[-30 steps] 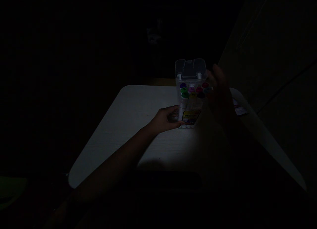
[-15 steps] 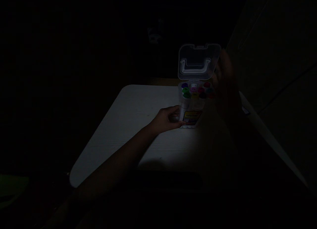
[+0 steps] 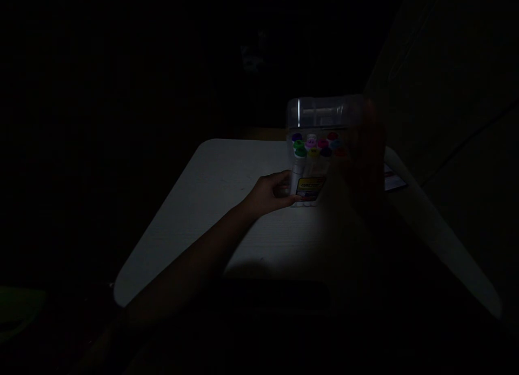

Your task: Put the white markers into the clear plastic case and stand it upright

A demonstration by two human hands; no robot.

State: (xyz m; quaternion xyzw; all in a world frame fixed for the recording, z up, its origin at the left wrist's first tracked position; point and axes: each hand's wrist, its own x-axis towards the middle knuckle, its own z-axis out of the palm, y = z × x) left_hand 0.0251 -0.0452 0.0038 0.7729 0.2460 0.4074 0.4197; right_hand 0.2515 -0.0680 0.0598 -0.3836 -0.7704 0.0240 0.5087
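Swinging back down: the clear plastic marker case's (image 3: pixel 310 172) hinged lid (image 3: pixel 320 111) was upright half a second ago. Left hand (image 3: pixel 271 193) grips the case near the white table's (image 3: pixel 211 202) far edge; right hand (image 3: pixel 363 147) touches the lid, grip unclear.

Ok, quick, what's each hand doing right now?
Left hand: closed around the base of the clear marker case.
Right hand: at the case's lid; too dark to tell its grip.

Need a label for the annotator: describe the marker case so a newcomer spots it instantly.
On the pale table, at its far edge, stands the clear plastic marker case. The left hand holds its base. It is the only thing showing coloured marker caps and a yellow label.
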